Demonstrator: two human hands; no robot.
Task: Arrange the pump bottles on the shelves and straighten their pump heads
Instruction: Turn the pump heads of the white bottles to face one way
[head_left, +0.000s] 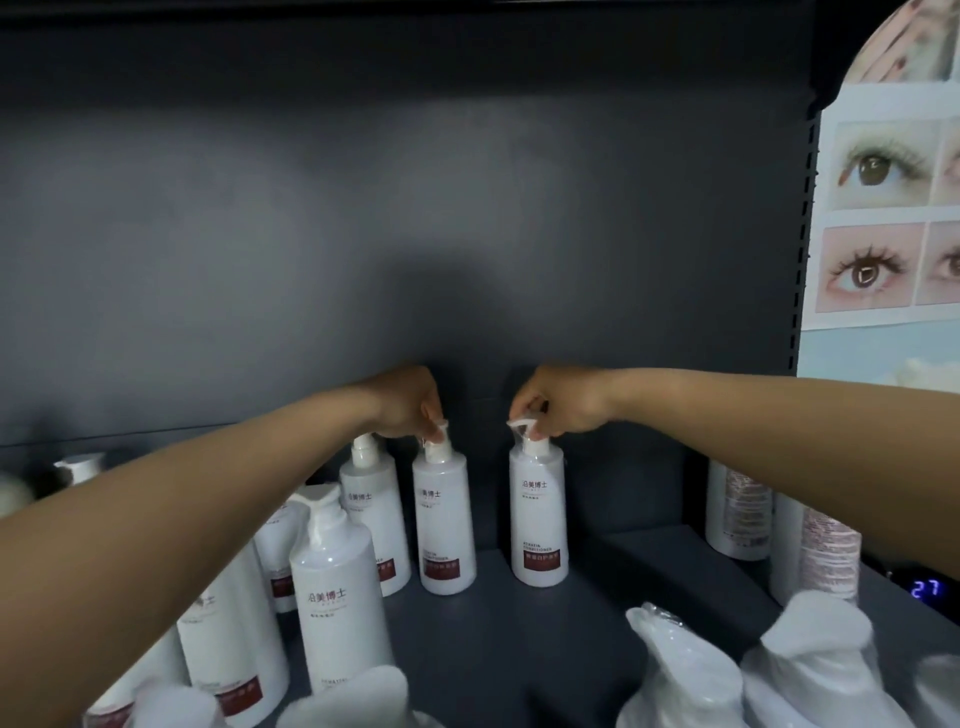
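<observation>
Both arms reach in to the back of the shelf (545, 649). Left hand (410, 405), fingers pinched down on the pump head of the middle bottle (445, 525); right hand (558, 400), fingers closed on the pump head of the right bottle (537, 514), whose nozzle points toward 9 o'clock. The pump heads look film-wrapped, though blur makes that uncertain. Both bottles stand upright, apart, labels facing out, at 12 o'clock from centre. Judgement: rigid smooth plastic, likely full and weighty, so stable under a twist; the glossy wall is slippery, so hold at the collar or pump head, turn gently, steady the body if it spins. More white bottles (337, 587) cluster at 8 o'clock, their pump heads at mixed angles; wrapped pump tops (675, 670) crowd at 5 o'clock. Labelled cylinders (737, 514) at 3 o'clock; eye poster (883, 218) at 2 o'clock.
</observation>
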